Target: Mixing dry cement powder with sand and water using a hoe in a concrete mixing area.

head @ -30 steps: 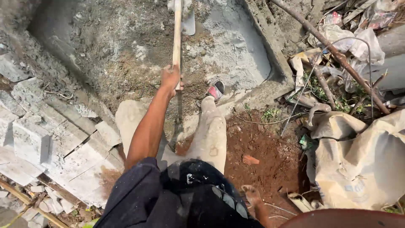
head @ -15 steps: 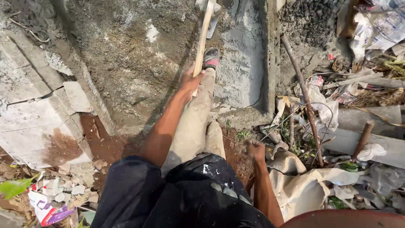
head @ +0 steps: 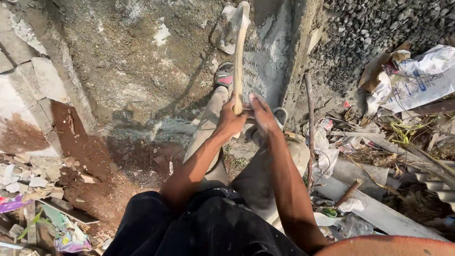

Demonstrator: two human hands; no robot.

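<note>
Wooden handle (head: pixel 238 61) stands near upright over the wet mortar (head: pixel 142 71), blade end buried for leverage. I note the left hand (head: pixel 231 118) clamped round its lower end; the right hand (head: pixel 262 115) lies open against it, steadying, fingers not closed.

The right hand (head: pixel 262 114) came up from beside the leg and joined the left hand (head: pixel 231 118) on the handle (head: pixel 238 61), which swung more upright.

A gravel heap (head: pixel 379 28) lies above crumpled white sacks (head: pixel 417 76), with broken bricks (head: pixel 28 175) far left.
</note>
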